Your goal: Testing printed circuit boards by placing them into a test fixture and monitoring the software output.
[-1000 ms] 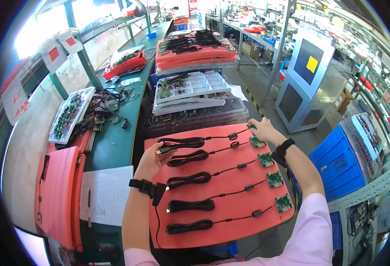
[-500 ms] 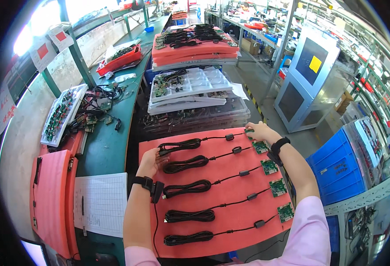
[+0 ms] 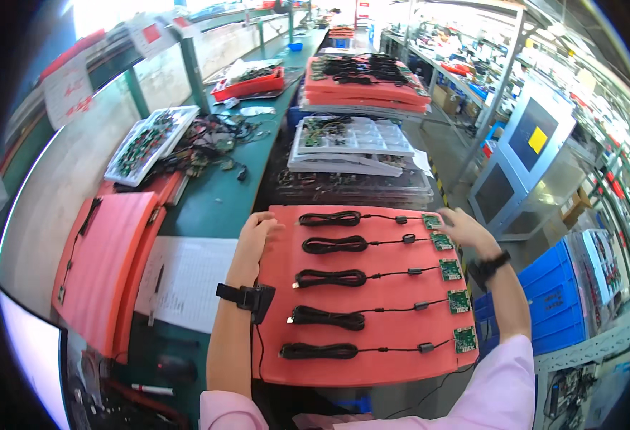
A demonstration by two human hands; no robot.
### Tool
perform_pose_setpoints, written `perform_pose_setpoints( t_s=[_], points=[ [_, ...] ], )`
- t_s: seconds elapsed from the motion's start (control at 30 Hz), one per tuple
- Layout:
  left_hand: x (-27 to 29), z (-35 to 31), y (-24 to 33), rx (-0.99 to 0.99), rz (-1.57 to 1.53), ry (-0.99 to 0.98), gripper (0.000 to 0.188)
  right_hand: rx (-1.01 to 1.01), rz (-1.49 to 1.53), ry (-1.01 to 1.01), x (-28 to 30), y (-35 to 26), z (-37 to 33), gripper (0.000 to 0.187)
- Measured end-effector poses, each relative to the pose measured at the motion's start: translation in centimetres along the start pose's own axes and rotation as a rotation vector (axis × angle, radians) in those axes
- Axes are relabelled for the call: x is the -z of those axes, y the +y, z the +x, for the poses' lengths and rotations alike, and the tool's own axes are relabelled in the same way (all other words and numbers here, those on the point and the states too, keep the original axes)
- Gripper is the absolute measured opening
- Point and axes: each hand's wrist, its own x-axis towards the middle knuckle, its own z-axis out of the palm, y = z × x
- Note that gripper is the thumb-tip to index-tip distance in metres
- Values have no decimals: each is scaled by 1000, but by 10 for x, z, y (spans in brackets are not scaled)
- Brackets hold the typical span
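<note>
Several black cables lie in parallel rows on a red foam sheet (image 3: 272, 344). Each has a coiled bundle at the left, a small ferrite lump along its lead and a green circuit board at the right end. My left hand (image 3: 257, 233) is over the sheet's far left edge, open and holding nothing, apart from the farthest coiled cable (image 3: 330, 218). At the far right edge my right hand (image 3: 465, 229) has its fingers stretched out beside the farthest circuit board (image 3: 431, 221); whether the fingertips touch it I cannot tell. A black band with a small box sits on each wrist.
Beyond the sheet are stacked white trays (image 3: 358, 140) and a foam stack with more cables (image 3: 365, 68). On the left, a green bench (image 3: 218, 215) carries a paper form (image 3: 186, 279), foam sheets (image 3: 103, 265) and a tray of boards (image 3: 150, 147). A blue crate (image 3: 551, 297) stands right.
My left hand has come away from the farthest coiled cable toward the left edge. My right hand has drawn back rightward from the farthest board. The view has swung left.
</note>
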Motion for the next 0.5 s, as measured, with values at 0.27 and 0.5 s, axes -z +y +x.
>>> perform_pose_setpoints(
  t_s=[0.27,0.5],
  points=[
    [30,-174,62,-452,-136,112,25,591,356,-437,-41,-129,-191,37],
    [28,-395,117,-1137,1386,892,21,1042,438,-540,-184,-253,-195,24]
  ],
)
